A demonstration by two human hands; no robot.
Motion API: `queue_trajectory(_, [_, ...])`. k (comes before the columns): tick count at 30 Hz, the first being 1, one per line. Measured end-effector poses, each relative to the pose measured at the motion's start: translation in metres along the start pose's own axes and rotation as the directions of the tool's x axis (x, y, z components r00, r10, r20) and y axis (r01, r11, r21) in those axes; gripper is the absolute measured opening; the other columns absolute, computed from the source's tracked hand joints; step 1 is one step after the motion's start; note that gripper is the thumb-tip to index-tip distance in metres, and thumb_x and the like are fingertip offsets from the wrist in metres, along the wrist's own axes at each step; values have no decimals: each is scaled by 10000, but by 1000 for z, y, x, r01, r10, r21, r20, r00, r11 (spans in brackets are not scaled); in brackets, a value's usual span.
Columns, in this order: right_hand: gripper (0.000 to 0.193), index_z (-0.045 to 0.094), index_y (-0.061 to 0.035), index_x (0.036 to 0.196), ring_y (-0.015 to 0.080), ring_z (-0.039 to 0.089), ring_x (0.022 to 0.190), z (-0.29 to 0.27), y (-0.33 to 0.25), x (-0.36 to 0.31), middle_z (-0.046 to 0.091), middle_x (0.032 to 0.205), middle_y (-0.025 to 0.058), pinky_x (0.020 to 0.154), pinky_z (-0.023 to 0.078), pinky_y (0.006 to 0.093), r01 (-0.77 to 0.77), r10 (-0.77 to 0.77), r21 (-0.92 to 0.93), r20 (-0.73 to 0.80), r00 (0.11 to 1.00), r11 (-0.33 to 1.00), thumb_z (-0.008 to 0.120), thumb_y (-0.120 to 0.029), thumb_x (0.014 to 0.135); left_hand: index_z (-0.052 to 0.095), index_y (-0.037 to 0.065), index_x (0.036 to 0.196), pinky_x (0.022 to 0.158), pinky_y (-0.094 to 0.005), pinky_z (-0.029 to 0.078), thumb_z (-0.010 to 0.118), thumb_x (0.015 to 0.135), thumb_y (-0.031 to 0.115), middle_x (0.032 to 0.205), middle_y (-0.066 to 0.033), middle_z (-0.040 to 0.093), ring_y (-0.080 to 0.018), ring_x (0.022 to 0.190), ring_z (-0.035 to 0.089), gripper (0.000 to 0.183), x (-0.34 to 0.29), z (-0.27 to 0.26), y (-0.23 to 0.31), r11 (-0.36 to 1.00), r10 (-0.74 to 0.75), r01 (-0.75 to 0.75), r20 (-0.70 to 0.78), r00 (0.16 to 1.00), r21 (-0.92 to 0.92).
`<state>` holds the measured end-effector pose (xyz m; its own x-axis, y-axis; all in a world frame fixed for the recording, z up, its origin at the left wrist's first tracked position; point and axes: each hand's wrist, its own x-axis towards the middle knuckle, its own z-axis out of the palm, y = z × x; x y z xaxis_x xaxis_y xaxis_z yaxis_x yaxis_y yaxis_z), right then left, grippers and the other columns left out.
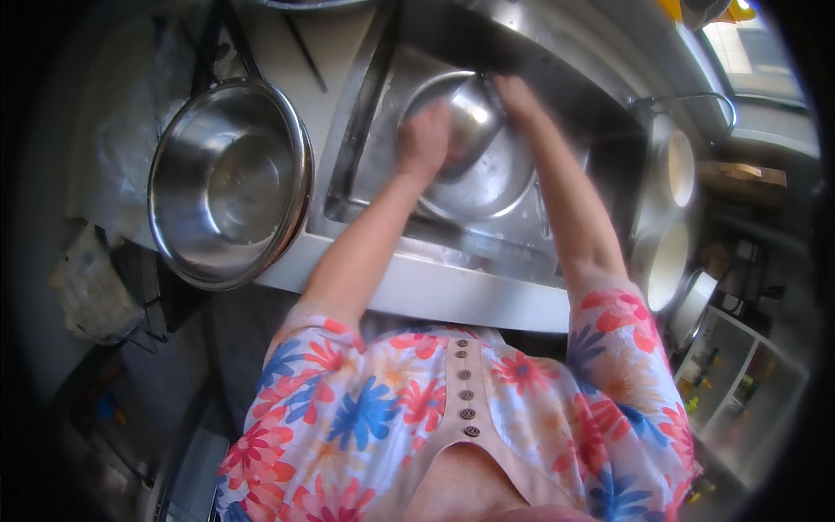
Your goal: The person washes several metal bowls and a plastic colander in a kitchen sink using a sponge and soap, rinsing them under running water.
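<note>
A shiny steel bowl (471,120) is held tilted over a wider, round steel basin (507,178) lying in the sink. At its far right edge, my right hand (515,96) grips the rim with closed fingers. My left hand (424,137) is at the bowl's left side, its fingers smeared by motion, so I cannot make out whether they grip anything. Both forearms reach over the sink's front edge. Part of the bowl's inside and the basin's far side are hidden.
A large steel basin (228,184) stands on the counter left of the sink (383,87). On the right are a tap (726,109), two pale round bowls (668,261) and a white shelf rack (731,374). A plastic bag (130,165) lies at the far left.
</note>
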<state>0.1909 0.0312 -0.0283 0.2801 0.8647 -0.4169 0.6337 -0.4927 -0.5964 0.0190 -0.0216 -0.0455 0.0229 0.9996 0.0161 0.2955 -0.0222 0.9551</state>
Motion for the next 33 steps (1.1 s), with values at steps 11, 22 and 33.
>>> queue_trajectory(11, [265,576,12,864,197,572,609,0,33,2,605,723,102,597,477,322,-98,41,381,153,987,919,472,-228,818,590,9,763,621,-395,419,372,859,402,719,-204,573,-355,682,552,459,1,-2,-4,997,-44,48,64,997,-58])
queue_trajectory(22, [277,546,-69,1029,200,567,873,25,129,-36,595,947,84,783,475,338,-324,-12,939,325,946,-114,578,-200,787,536,51,824,647,-310,452,451,844,420,695,-49,525,-155,699,527,379,11,-15,5,323,-462,451,277,842,-832])
queue_trajectory(33, [235,561,-40,916,130,554,690,-19,23,-125,587,748,33,656,451,261,529,-446,129,-393,804,839,647,-83,701,441,104,1139,666,-532,426,403,702,697,1108,-104,479,-330,969,484,738,11,-29,18,631,-588,744,491,643,-220])
